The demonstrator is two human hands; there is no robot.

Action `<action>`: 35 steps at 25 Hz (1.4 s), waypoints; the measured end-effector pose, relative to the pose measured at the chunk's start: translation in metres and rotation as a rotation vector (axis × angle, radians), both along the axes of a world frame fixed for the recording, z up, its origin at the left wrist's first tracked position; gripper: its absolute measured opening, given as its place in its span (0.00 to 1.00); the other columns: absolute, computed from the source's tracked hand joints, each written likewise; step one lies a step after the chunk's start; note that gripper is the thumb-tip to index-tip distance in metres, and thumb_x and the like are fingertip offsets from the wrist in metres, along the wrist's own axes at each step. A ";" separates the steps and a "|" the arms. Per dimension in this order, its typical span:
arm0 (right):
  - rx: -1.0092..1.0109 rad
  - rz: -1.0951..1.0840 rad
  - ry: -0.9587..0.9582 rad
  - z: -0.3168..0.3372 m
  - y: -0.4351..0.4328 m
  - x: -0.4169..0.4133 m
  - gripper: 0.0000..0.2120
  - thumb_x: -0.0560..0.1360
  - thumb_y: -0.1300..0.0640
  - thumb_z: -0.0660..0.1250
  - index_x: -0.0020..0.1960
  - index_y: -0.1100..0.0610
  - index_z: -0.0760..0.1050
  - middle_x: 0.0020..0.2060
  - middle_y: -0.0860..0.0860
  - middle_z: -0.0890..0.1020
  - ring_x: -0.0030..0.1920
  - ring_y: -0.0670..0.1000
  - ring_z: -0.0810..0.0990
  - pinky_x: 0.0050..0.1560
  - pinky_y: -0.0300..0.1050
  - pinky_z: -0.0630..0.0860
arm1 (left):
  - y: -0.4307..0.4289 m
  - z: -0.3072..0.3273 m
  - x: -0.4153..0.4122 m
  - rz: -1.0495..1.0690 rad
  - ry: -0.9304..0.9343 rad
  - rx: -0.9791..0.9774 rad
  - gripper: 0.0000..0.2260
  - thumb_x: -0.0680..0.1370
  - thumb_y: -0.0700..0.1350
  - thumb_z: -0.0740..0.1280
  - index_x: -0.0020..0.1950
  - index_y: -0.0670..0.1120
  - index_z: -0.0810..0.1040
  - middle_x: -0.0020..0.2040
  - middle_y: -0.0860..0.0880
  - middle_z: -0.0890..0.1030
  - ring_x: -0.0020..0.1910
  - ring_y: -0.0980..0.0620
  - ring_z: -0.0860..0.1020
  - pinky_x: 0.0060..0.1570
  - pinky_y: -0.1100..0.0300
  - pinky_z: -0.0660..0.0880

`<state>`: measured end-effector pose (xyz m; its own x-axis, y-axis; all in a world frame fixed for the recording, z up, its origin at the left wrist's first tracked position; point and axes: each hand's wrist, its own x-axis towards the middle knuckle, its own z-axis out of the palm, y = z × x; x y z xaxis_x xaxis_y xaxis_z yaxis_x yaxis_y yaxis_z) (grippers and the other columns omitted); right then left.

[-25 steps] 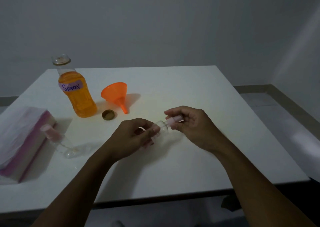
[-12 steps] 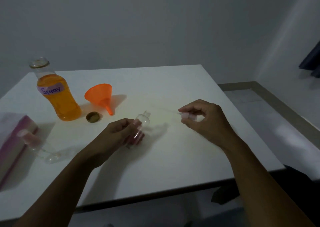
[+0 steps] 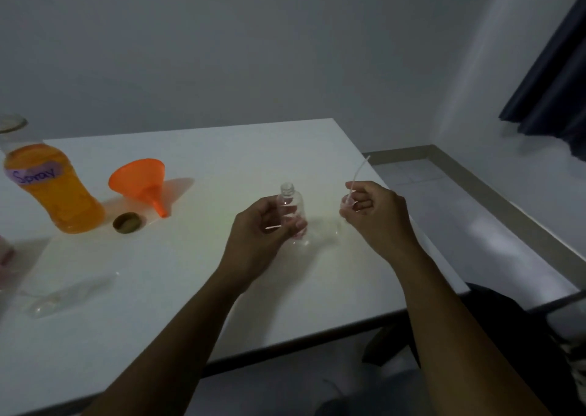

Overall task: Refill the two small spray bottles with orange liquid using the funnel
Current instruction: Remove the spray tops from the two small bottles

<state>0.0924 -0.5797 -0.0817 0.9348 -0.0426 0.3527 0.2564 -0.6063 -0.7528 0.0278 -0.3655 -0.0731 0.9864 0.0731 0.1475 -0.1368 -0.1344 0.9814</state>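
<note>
Now the top is off! A moment ago my two hands were close together, twisting at the little bottle, and now they are apart. My left hand [image 3: 263, 225] has its fingers curled round the small spray bottle [image 3: 293, 207] and holds it standing up, near the middle of the counter [image 3: 222, 155]. Its mouth is open and it looks empty. I cannot tell if its bottom touches the counter. My right hand [image 3: 375, 215] pinches the spray top [image 3: 348, 201], and its thin tube pokes up and away from me. So I think this bottle is ready to be filled. The orange funnel [image 3: 141, 177] lies on its side, well off to my left, beside the big bottle [image 3: 55, 196] of orange liquid, which has no lid on. The other small spray bottle [image 3: 68, 295] lies flat near the left edge, too blurry to see well. It waits its turn.
</note>
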 end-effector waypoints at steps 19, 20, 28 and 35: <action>0.009 -0.058 0.216 -0.021 -0.021 0.009 0.28 0.73 0.57 0.76 0.70 0.55 0.72 0.58 0.51 0.81 0.51 0.48 0.80 0.44 0.32 0.72 | -0.027 -0.035 0.019 -0.082 0.061 0.276 0.35 0.66 0.45 0.80 0.71 0.49 0.71 0.65 0.53 0.77 0.62 0.59 0.76 0.63 0.63 0.73; -0.010 -0.061 0.236 -0.019 -0.021 0.002 0.27 0.73 0.58 0.75 0.70 0.56 0.72 0.60 0.52 0.80 0.53 0.48 0.79 0.47 0.35 0.72 | -0.021 -0.034 0.013 -0.078 0.077 0.267 0.35 0.66 0.42 0.79 0.71 0.49 0.71 0.66 0.53 0.76 0.63 0.59 0.75 0.64 0.62 0.72; -0.332 0.036 0.329 0.009 0.008 -0.088 0.08 0.76 0.64 0.65 0.49 0.52 0.77 0.52 0.50 0.79 0.51 0.48 0.77 0.40 0.32 0.69 | 0.058 -0.020 -0.089 0.273 -0.011 0.352 0.15 0.76 0.42 0.69 0.62 0.53 0.78 0.55 0.59 0.81 0.55 0.63 0.78 0.57 0.65 0.75; -0.421 0.620 0.139 -0.007 0.107 -0.116 0.17 0.79 0.58 0.63 0.67 0.51 0.74 0.67 0.46 0.75 0.68 0.47 0.71 0.71 0.46 0.68 | 0.120 -0.008 -0.150 0.878 0.063 0.056 0.14 0.74 0.41 0.70 0.56 0.51 0.72 0.52 0.52 0.77 0.51 0.54 0.77 0.51 0.56 0.76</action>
<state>-0.0233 -0.4728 -0.0892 0.7808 0.6167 0.1006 0.5633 -0.6251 -0.5403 -0.1224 -0.2451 -0.0815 0.5841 0.8027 0.1202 0.0928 -0.2132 0.9726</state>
